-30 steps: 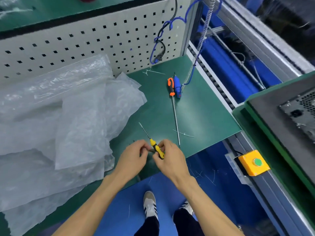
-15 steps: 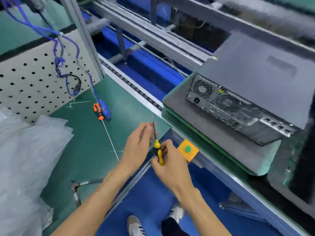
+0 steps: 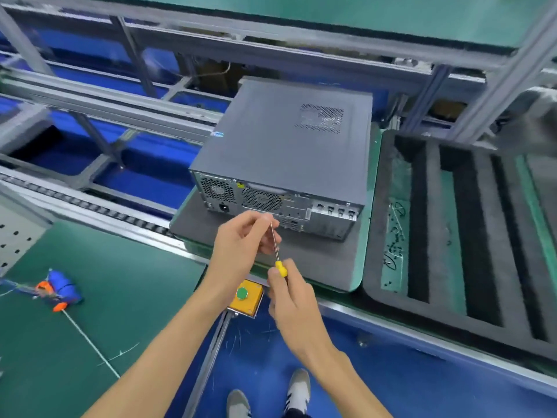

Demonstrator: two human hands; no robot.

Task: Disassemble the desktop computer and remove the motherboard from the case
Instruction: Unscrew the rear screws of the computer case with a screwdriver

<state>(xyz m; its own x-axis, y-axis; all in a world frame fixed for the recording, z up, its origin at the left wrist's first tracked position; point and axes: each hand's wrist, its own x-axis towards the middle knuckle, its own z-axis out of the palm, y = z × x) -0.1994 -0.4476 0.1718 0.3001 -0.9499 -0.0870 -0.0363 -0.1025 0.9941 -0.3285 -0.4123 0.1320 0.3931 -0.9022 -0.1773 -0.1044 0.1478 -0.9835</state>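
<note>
A dark grey desktop computer case (image 3: 289,146) lies closed on a grey foam pad (image 3: 316,260), its rear panel with fans and ports facing me. I hold a small yellow-handled screwdriver (image 3: 280,268) upright in front of that rear panel. My right hand (image 3: 289,297) grips the yellow handle from below. My left hand (image 3: 244,239) pinches the thin metal shaft near its tip. The tip is short of the case and touches nothing.
A yellow box with a green button (image 3: 244,298) sits on the conveyor rail just below my hands. A long orange-handled screwdriver and a blue tool (image 3: 61,292) lie on the green bench at left. A black slotted foam tray (image 3: 470,236) lies right of the case.
My view has swung right from the green bench to the computer case. Both hands carried the yellow screwdriver up off the bench and now hold it upright in front of the case's rear panel.
</note>
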